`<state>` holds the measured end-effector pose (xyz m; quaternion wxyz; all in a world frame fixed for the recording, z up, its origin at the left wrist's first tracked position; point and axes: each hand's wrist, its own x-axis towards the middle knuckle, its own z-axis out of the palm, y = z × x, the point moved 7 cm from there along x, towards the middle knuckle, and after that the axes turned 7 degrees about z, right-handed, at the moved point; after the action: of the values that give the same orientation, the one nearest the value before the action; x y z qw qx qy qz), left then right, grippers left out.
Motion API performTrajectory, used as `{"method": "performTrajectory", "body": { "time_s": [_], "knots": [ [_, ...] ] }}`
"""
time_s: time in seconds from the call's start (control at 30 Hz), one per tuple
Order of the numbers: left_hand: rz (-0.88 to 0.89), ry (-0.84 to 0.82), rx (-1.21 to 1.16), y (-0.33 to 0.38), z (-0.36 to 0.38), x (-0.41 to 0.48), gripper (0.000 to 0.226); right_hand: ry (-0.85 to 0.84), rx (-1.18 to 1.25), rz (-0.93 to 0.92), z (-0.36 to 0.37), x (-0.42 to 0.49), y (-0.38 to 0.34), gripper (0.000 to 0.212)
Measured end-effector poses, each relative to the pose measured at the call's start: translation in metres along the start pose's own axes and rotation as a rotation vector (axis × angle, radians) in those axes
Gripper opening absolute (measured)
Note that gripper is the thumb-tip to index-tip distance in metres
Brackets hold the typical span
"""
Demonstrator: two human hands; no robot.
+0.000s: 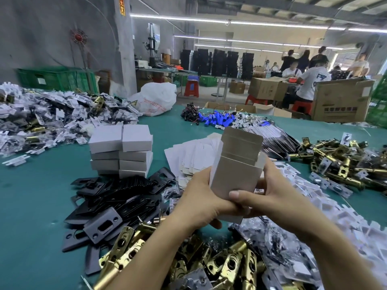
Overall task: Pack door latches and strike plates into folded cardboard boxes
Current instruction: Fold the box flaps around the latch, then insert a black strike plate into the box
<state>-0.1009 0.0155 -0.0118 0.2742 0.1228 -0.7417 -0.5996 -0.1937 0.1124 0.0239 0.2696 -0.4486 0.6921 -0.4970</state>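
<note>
left hand, right hand: two hands
open box: one
closed boxes: eight, two stacks of four
white plastic bag: one
brass latches, black strike plates: heaps, uncountable

A white plastic bag lies near blue cylinders on the green table.

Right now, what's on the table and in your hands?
Open box: one, beige cardboard, held upright, top flap open.
Closed boxes: a stack, white, centre-left.
Flat boxes: a pile, white, behind the hands.
Strike plates: many, black, left of hands.
Latches: two heaps, brass, near edge and right.
Plastic bag: one, white, far side.
Table: one, green.
Left hand: grips box's left side.
Right hand: grips box's right side, thumb on front.
</note>
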Motion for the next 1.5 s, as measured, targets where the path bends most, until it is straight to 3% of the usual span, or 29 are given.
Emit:
{"method": "performTrajectory", "body": {
  "time_s": [0.13, 0.2, 0.33, 0.43, 0.57, 0.77, 0.97, 1.23, 1.37, 1.5],
  "knots": [
    [0.045, 0.063, -0.014, 0.004, -0.003, 0.003, 0.049, -0.002, 0.016, -0.09, 0.001, 0.0, -0.005, 0.058],
    [0.075, 0.122, -0.087, 0.007, -0.007, 0.004, 0.051, 0.032, 0.094, -0.103, 0.003, 0.0, -0.01, 0.042],
    [0.022, 0.306, -0.163, 0.01, -0.028, 0.001, 0.056, 0.168, 0.179, 0.02, 0.006, 0.007, 0.002, 0.039],
    [-0.007, 0.462, -0.215, 0.012, -0.054, -0.001, 0.056, 0.167, -0.188, 0.07, 0.025, 0.016, 0.011, 0.014],
    [0.027, 0.606, -0.227, 0.021, -0.09, -0.002, 0.055, 0.0, -0.637, -0.053, 0.083, 0.048, 0.006, 0.019],
    [0.059, 0.688, -0.229, 0.027, -0.116, -0.006, 0.059, -0.216, -0.781, -0.108, 0.157, 0.086, -0.01, 0.029],
    [0.053, 0.674, -0.286, 0.032, -0.115, -0.007, 0.05, -0.153, -0.976, -0.02, 0.185, 0.1, 0.003, 0.038],
    [0.047, 0.645, -0.276, 0.031, -0.109, -0.006, 0.051, -0.21, -0.893, 0.111, 0.187, 0.111, 0.014, 0.051],
    [0.066, 0.64, -0.265, 0.031, -0.107, -0.005, 0.057, -0.148, -0.439, 0.232, 0.17, 0.102, 0.009, 0.027],
    [0.051, 0.625, -0.273, 0.03, -0.105, -0.004, 0.055, -0.1, -0.231, 0.274, 0.128, 0.089, 0.0, 0.013]
  ]
}}
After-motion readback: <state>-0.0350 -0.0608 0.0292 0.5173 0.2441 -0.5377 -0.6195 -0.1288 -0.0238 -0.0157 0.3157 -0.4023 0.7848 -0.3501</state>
